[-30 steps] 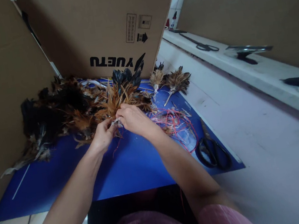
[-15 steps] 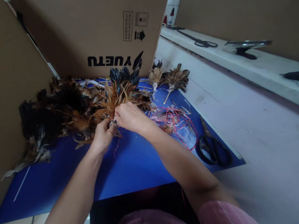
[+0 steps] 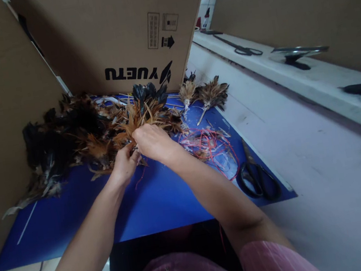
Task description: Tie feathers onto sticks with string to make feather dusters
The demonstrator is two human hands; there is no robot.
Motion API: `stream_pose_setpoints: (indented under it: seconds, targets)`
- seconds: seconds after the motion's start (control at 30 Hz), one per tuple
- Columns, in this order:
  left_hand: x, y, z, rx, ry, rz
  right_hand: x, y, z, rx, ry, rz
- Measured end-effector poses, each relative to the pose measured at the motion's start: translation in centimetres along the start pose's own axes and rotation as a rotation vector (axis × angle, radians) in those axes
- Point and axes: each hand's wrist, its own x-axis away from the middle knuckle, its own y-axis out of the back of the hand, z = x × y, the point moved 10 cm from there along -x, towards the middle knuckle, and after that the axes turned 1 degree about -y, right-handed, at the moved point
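Note:
Both of my hands meet above the blue tabletop (image 3: 163, 201), at the near edge of a heap of brown, orange and black feathers (image 3: 87, 126). My left hand (image 3: 125, 162) is closed on the base of a feather bunch (image 3: 148, 102) that fans out away from me, orange near the hands and dark at the tips. My right hand (image 3: 152, 142) is closed at the same base, touching the left fingertips; its fingers are largely hidden. A thin red thread (image 3: 140, 177) hangs below the hands onto the blue surface.
Tangled red string (image 3: 211, 144) lies right of my hands, with black-handled scissors (image 3: 258, 180) nearer me. Two small feather bunches (image 3: 210, 95) are at the back right. Cardboard (image 3: 85, 41) stands behind and at left. A ledge (image 3: 267, 61) on the right holds more tools.
My right hand has shifted slightly left, closer over my left fingers. The white base of the bunch is now more covered. My left hand has barely moved.

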Motion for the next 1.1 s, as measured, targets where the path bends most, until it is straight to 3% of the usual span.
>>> stream_pose_setpoints:
  seconds: [0.2,0.37,0.5,0.57,0.73,0.87,0.97,1.1]
  targets:
    - [0.2,-0.8,-0.7,0.022,-0.012,0.052,0.3,-0.3,-0.2,-0.011,0.010,-0.075]
    - [0.2,-0.6,-0.3,0.052,0.045,0.035,1.3,1.2,-0.6,-0.046,0.014,-0.200]
    - [0.2,-0.3,0.1,0.079,0.091,0.013,4.1,3.7,-0.8,-0.093,0.029,-0.395]
    - [0.3,-0.3,0.2,0.093,0.113,0.015,6.3,3.8,-1.5,-0.142,-0.023,-0.483]
    - [0.5,-1.0,-0.1,0.126,0.123,0.080,9.6,-1.5,-3.0,-0.418,-0.166,-0.505]
    - [0.6,-1.1,-0.1,0.113,0.128,0.071,8.3,-6.1,-5.1,-0.791,-0.359,-0.441]
    - [0.5,-0.9,0.2,0.077,0.127,0.039,6.4,-7.3,-5.4,-0.966,-0.420,-0.378]
    - [0.3,-0.6,0.4,0.035,0.091,0.014,4.9,-7.4,-5.5,-1.007,-0.486,-0.368]
